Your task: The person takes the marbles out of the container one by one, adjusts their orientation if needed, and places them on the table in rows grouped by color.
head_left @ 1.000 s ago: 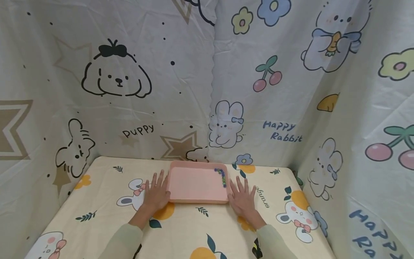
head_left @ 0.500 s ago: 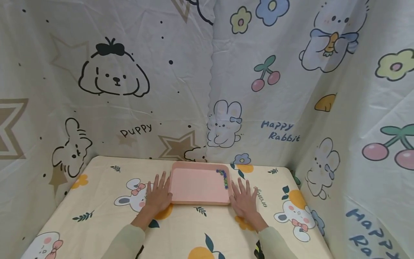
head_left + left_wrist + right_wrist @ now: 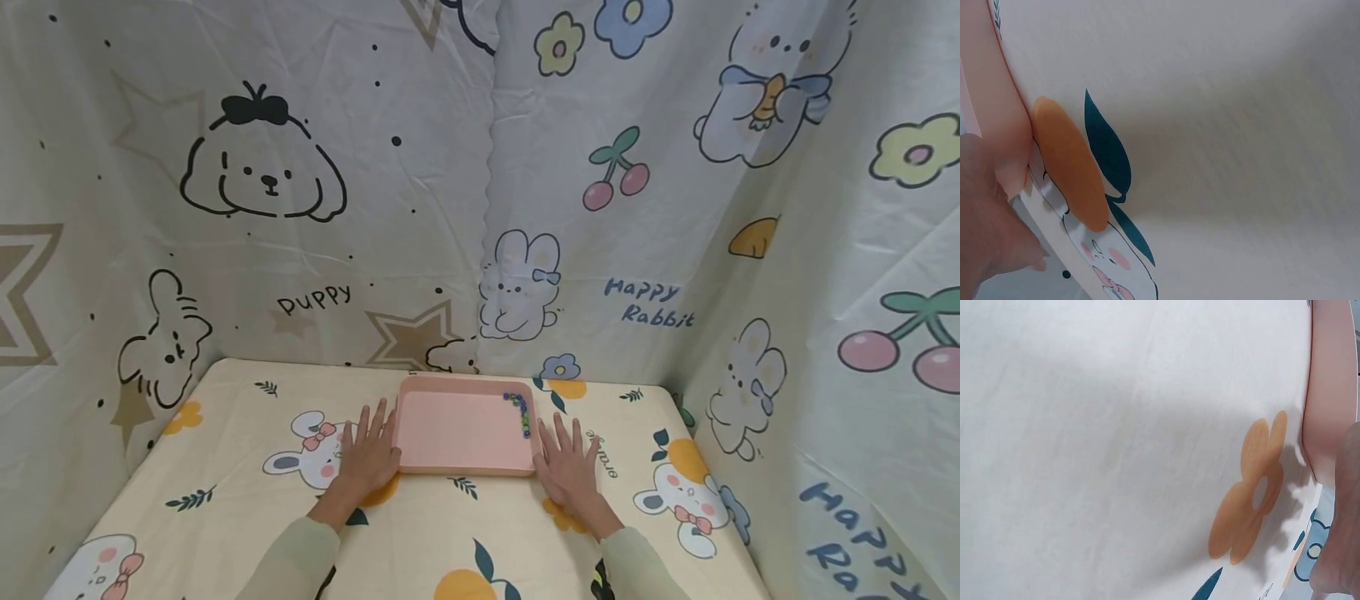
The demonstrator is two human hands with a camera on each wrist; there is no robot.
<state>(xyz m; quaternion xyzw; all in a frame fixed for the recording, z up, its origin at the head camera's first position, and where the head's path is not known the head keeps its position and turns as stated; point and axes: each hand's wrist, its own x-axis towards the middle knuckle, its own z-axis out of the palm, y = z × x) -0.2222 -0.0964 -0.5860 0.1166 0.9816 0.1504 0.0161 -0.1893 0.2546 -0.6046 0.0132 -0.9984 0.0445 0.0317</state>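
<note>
A shallow pink rectangular tray (image 3: 457, 429) lies flat on the cloth-covered table. Along its inner right side runs a bent line of small round blue and green beads (image 3: 524, 418). My left hand (image 3: 366, 457) has its fingers extended, with the thumb side at the tray's left wall. At the opposite wall is my right hand (image 3: 570, 468), fingers spread and pointing forward. The left wrist view shows a tray corner (image 3: 1007, 125) beside the left hand (image 3: 991, 231). In the right wrist view, the tray's outer wall (image 3: 1334, 381) rises above the right hand (image 3: 1344, 531).
The cream tablecloth (image 3: 405, 550) carries printed rabbits, oranges and leaves. Behind the table's far edge hangs a white patterned curtain (image 3: 420, 208), and more patterned cloth (image 3: 847, 433) closes off the right side.
The tray has slid slightly right and toward me over the cloth, both hands moving along with it. The beads stay in a similar line along its right side. The head view shifts a little.
</note>
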